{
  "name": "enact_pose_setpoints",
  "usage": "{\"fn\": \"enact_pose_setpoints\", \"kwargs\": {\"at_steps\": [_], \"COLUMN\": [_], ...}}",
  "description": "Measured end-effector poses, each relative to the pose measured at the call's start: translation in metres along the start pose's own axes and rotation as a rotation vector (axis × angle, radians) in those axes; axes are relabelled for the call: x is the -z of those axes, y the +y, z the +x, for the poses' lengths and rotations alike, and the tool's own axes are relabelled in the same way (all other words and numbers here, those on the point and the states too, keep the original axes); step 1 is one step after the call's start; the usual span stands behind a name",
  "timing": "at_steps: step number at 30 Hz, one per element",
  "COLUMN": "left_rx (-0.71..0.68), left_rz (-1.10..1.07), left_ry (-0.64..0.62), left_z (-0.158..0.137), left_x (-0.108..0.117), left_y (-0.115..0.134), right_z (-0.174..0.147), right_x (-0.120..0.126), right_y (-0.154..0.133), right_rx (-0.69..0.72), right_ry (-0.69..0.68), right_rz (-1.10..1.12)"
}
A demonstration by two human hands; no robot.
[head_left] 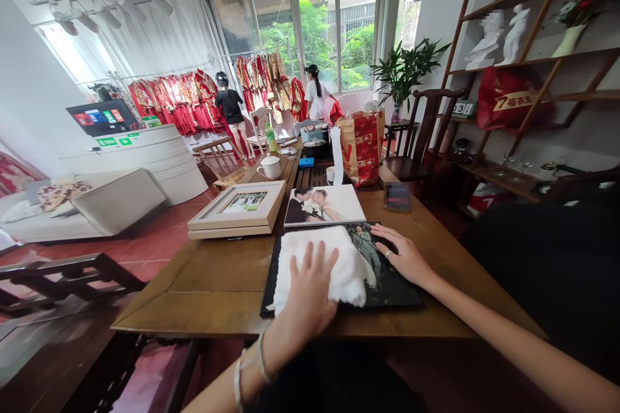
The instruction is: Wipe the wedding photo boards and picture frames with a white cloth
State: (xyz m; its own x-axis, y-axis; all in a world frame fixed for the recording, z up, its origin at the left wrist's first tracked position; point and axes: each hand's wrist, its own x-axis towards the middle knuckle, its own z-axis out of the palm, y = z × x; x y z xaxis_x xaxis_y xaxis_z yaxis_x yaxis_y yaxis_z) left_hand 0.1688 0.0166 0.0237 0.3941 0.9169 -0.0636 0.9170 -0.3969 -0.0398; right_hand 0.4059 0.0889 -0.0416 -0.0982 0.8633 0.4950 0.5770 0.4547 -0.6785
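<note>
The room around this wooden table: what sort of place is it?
Probably a wedding photo studio or costume-hire shop: red-and-gold garments hang near the windows, and on the table a couple's photo lies near a framed picture and a dark photo panel.

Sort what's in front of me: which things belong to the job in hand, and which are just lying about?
In the job:
white cloth, under your left hand
dark photo panel, beneath the cloth, right hand at its side

Lying about, judging by your hands:
pale photo panel
framed picture
lidded cup
paper bag
</note>
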Motion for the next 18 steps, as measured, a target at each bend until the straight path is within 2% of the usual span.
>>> {"fn": "enact_pose_setpoints", "kwargs": {"at_steps": [4, 7, 11, 15, 18], "left_rx": [-0.098, -0.175, -0.139, -0.162, -0.162], "left_rz": [-0.017, -0.05, -0.059, -0.089, -0.111], "left_ry": [-0.087, -0.066, 0.012, -0.007, -0.002], "left_z": [-0.047, -0.056, -0.027, 0.012, 0.028], "left_x": [-0.006, 0.0, 0.011, 0.016, 0.016], "left_y": [0.008, -0.001, -0.025, -0.051, -0.066], "right_z": [0.0, 0.0, 0.0, 0.0, 0.0], "right_x": [0.0, -0.001, 0.0, 0.001, 0.001], "right_y": [-0.001, 0.0, -0.001, -0.004, -0.004], "right_rx": [-0.003, -0.002, -0.007, -0.003, -0.003], "right_ry": [-0.008, 0.001, -0.001, -0.011, -0.001], "right_rz": [0.006, 0.014, 0.003, -0.008, -0.004]}}
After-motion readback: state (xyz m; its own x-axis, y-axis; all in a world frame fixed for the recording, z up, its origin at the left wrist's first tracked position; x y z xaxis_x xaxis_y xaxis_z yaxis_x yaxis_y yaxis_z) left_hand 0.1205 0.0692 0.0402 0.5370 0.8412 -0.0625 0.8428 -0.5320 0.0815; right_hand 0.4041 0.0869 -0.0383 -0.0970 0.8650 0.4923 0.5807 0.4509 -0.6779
